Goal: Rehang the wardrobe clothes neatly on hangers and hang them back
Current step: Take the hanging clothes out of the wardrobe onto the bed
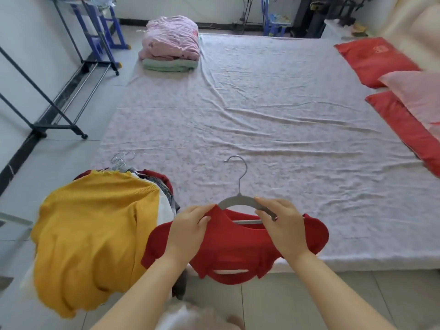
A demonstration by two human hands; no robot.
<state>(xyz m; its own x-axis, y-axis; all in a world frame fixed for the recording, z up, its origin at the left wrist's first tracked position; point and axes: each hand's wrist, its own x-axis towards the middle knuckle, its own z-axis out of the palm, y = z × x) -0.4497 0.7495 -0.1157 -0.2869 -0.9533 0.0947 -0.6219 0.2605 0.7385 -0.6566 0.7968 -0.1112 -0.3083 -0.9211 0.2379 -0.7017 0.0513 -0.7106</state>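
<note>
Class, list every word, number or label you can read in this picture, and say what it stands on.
No text here can be read.
Pale mark on the red pillow: too blurred to read.
Coloured print on the blue stool: too small and blurred to read.

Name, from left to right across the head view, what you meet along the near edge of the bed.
yellow top → left hand → grey hanger → right hand. The red top spreads under both hands, so it has no clear place in the order.
</note>
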